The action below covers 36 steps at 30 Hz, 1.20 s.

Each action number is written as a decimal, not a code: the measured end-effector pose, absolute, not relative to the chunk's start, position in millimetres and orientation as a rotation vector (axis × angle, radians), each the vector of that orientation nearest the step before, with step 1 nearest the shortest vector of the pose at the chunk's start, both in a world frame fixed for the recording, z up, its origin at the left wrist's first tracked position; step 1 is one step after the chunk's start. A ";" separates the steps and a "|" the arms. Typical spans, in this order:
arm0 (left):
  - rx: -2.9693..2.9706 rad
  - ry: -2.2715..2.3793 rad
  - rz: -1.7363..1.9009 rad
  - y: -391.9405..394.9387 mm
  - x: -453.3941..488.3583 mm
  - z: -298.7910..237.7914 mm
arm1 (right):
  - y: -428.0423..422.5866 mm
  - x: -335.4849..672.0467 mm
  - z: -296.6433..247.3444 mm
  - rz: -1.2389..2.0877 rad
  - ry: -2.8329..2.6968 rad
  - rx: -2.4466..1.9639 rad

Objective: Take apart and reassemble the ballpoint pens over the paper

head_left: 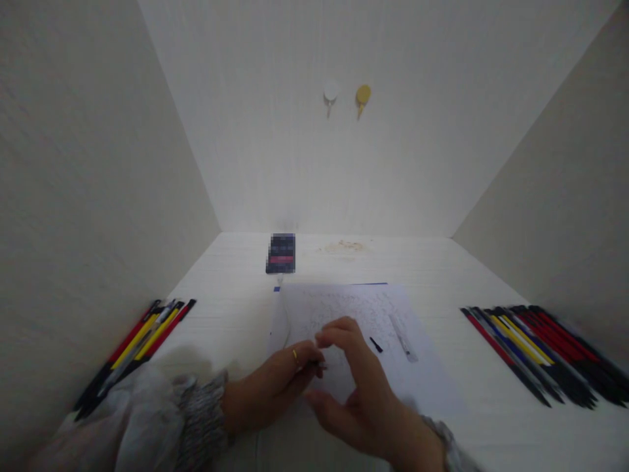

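Observation:
My left hand, with a ring on one finger, is closed around something small and dark. Only its thin end shows past the fingertips, so I cannot make out its kind. Close to its right, my right hand has its thumb and fingers spread apart, with nothing visible between them. Both hands are over a sheet of paper covered in handwriting. To the right of my right hand, a small black piece like a pen cap and a clear, flat strip-like piece lie on the paper.
A row of red, yellow and dark pens lies along the left wall. A larger row of pens is at the right wall. A blurred-out phone lies behind the paper. Two hooks, one white, one yellow, are on the back wall.

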<state>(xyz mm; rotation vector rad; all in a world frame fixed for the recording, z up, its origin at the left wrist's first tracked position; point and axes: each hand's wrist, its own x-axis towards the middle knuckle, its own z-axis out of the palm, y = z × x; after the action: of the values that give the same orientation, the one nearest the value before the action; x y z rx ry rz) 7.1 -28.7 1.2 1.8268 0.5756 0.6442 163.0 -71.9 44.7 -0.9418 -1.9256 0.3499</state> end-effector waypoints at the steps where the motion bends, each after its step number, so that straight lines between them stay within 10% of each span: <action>1: 1.807 0.597 0.639 -28.0 6.9 3.6 | -69.4 170.3 46.5 0.340 -1.859 -0.956; 18: 1.390 0.797 0.760 -16.0 7.2 4.3 | -52.3 220.3 23.4 0.015 -2.232 -2.265; 28: 1.373 0.814 0.721 -18.2 10.0 3.3 | -47.1 221.4 26.8 0.150 -2.075 -2.156; 36: 1.393 0.792 0.738 -20.7 10.1 2.0 | -52.8 187.4 36.0 1.117 -1.552 -1.212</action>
<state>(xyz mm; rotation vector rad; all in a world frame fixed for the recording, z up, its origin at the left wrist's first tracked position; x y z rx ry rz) 10.1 -20.7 2.0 1.3932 0.7921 0.7377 187.4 -52.8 36.0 -1.2120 -1.5518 1.1166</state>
